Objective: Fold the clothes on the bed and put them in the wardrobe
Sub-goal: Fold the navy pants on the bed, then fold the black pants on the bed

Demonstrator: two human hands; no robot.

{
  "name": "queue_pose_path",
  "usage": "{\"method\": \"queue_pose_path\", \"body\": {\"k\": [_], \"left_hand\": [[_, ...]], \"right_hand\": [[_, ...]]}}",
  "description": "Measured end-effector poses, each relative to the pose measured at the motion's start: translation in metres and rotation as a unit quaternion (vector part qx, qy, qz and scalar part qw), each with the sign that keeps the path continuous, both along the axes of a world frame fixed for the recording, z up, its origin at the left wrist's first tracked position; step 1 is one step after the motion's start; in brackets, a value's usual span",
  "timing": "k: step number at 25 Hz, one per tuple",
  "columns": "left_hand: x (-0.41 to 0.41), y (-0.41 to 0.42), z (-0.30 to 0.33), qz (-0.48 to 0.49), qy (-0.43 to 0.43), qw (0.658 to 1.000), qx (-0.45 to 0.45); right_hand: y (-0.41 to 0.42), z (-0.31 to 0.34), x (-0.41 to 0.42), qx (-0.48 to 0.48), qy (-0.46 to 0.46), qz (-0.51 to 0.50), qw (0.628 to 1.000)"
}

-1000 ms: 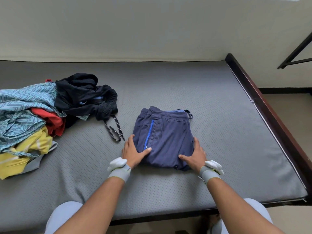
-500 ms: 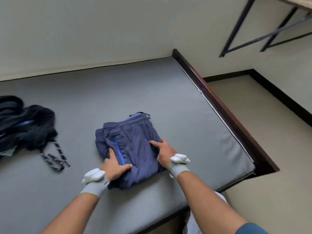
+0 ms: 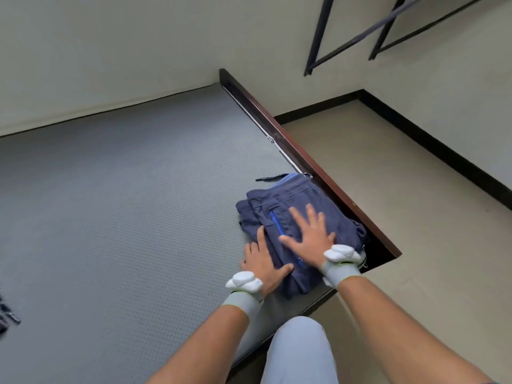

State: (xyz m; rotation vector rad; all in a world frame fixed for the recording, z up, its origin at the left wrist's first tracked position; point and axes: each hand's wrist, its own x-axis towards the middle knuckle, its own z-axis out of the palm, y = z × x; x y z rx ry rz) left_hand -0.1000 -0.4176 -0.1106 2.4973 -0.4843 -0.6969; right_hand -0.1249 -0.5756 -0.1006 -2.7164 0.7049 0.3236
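**Folded trousers slid to the bed corner**

The folded navy cotton trousers (image 3: 299, 231) now lie at the grey mattress's (image 3: 124, 203) four-o'clock corner. Left hand (image 3: 263, 264) cups their nine-o'clock edge; right hand (image 3: 310, 236) presses flat, fingers spread. Best lifted with both palms underneath.

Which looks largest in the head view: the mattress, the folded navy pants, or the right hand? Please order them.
1. mattress
2. pants
3. right hand

The hand lies flat on the pants, so nearness hardly affects that pair.
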Motion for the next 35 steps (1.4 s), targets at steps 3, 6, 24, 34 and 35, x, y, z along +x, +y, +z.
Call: {"method": "queue_pose_path", "body": {"k": [3,6,24,34,35], "left_hand": [[-0.002,0.044,-0.019,-0.064,-0.024,0.989,0.134],[0.0,0.098,-0.019,-0.09,-0.018,0.98,0.176],[-0.001,0.466,0.109,0.312,-0.093,0.94,0.102],[0.052,0.511,0.091,0.361,-0.053,0.93,0.052],[0.065,0.513,0.086,0.362,-0.05,0.93,0.045]], "right_hand": [[0.017,-0.026,0.005,0.011,0.115,0.031,0.993],[0.015,-0.018,0.019,0.028,0.157,0.014,0.987],[0.41,0.109,0.065,0.109,-0.002,0.329,0.938],[0.432,0.048,0.08,0.051,0.186,0.276,0.942],[0.434,0.039,0.087,0.053,0.204,0.259,0.942]]}}
